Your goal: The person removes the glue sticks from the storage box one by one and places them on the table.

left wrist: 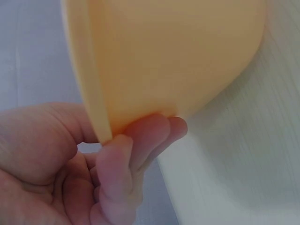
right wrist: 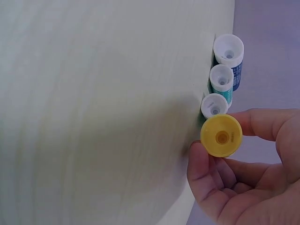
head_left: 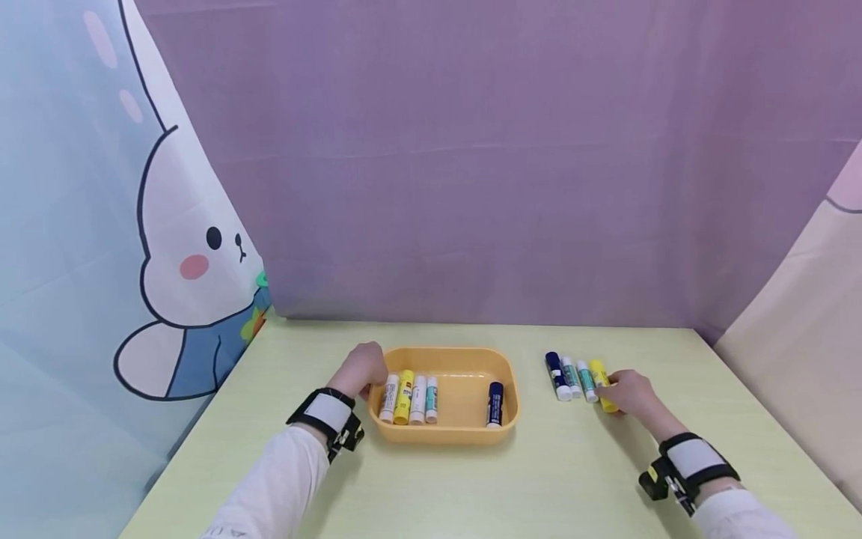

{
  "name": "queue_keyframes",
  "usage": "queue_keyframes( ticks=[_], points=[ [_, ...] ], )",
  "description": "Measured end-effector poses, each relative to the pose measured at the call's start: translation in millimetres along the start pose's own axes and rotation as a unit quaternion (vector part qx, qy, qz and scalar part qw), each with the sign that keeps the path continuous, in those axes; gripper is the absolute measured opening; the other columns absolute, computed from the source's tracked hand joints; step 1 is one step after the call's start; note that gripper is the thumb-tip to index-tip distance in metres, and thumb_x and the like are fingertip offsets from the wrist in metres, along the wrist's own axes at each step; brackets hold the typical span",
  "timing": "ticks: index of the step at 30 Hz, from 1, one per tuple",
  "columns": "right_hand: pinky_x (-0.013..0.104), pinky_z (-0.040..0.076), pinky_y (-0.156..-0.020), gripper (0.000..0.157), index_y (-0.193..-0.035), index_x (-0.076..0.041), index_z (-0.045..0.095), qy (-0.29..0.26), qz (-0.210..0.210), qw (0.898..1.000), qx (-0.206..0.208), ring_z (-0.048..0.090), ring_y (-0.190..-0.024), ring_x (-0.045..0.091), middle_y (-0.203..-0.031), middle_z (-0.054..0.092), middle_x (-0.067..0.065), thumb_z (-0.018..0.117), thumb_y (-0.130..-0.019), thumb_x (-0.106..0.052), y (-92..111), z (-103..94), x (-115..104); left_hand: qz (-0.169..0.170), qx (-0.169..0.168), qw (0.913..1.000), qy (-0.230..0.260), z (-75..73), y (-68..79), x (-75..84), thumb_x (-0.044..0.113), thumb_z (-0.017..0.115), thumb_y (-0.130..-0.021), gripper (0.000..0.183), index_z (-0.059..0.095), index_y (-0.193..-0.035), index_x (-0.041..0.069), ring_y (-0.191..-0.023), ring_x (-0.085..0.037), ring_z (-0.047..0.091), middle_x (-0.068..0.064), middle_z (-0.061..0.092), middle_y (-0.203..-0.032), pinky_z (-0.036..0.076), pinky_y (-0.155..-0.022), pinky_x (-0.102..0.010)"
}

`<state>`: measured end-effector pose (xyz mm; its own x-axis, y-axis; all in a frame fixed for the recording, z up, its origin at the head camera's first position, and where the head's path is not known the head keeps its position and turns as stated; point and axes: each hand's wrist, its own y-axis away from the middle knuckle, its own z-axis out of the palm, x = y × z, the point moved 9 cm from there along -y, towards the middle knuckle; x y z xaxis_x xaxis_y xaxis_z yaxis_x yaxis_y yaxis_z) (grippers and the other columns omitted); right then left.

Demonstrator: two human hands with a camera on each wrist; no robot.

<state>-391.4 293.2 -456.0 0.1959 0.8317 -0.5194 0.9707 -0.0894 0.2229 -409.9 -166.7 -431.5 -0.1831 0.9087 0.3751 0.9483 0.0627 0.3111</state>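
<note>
My left hand grips the left rim of a yellow-orange plastic tray. In the left wrist view, the thumb is on one side of the rim and the fingers curl against the outer wall. A yellow glue stick is pinched between the thumb and fingers of my right hand. It lies at the right end of a row on the table, beside a dark blue glue stick and two white-and-teal glue sticks. Whether it touches the table cannot be told.
Inside the tray, several glue sticks stand in a row at the left, including a yellow one. A dark blue glue stick lies at the tray's right side. The pale table ends at a purple curtain behind.
</note>
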Motion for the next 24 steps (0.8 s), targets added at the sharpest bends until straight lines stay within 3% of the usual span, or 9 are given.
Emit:
queue_keyframes(
  ticks=[24],
  points=[
    [0.026, 0.053, -0.055, 0.057, -0.124, 0.023, 0.042, 0.026, -0.008, 1.0, -0.006, 0.054, -0.064, 0.017, -0.103, 0.055, 0.031, 0.061, -0.088, -0.017, 4.9, 0.8, -4.9, -0.003, -0.007, 1.0, 0.003, 0.9, -0.4, 0.1, -0.005, 0.055, -0.083, 0.032, 0.054, -0.115, -0.01, -0.049, -0.022, 0.062, -0.022, 0.059, -0.093, 0.054, -0.042, -0.029]
  ],
)
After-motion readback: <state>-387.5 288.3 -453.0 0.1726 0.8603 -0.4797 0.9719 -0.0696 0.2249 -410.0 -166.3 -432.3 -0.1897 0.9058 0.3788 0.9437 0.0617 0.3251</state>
